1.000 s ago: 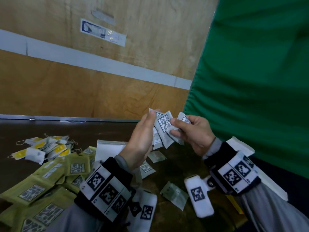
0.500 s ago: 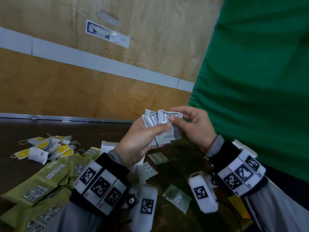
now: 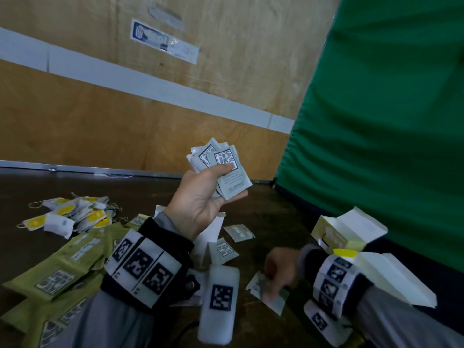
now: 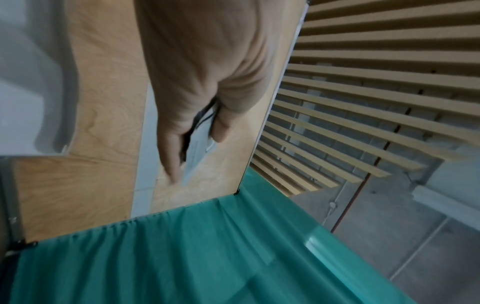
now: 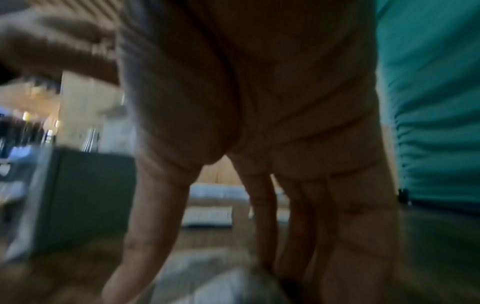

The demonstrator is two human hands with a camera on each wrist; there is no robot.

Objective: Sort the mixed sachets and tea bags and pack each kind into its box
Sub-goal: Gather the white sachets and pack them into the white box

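My left hand is raised above the table and grips a fanned stack of grey-white sachets between thumb and fingers; the left wrist view shows the same stack edge-on in that hand. My right hand is low over the dark table, blurred, its fingers reaching down onto a loose grey sachet. In the right wrist view the fingers point straight down at a pale sachet. More grey sachets lie between my hands.
Olive-green sachets are heaped at the left, with yellow-tagged tea bags behind them. Open cardboard boxes stand at the right by a green curtain. A plywood wall closes the back.
My right hand has left the stack and dropped to the table near a loose sachet. The left hand now holds the whole stack alone, turned palm up.
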